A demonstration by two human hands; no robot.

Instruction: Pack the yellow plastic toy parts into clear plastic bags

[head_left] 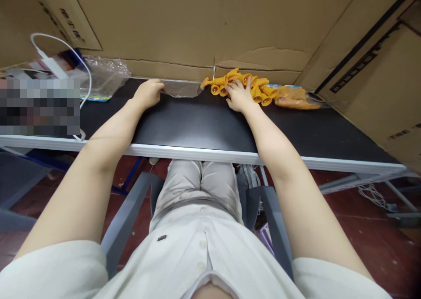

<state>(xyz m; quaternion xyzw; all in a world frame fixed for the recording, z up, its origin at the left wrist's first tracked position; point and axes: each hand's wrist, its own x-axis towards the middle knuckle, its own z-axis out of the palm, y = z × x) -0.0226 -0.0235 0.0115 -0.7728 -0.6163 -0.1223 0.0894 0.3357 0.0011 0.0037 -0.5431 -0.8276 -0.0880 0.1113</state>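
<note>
On the black, silver-edged worktop (194,125), a sideways-stretching heap of orange-yellow plastic pieces (259,88) lies right of a clear, flat plastic sheet (184,89), the nearer right hand (240,97) touching it, grip spread, the left hand (148,92) grasping the sheet's left end.

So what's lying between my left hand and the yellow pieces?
In the head view, clear plastic, perhaps a bag, lies between your left hand and the yellow pieces.

Workshop, seemingly: silver-edged black bench (194,125), printed cardboard screens (164,22), clear plastic packaging (182,89), scuffed red floor (348,237).
</note>
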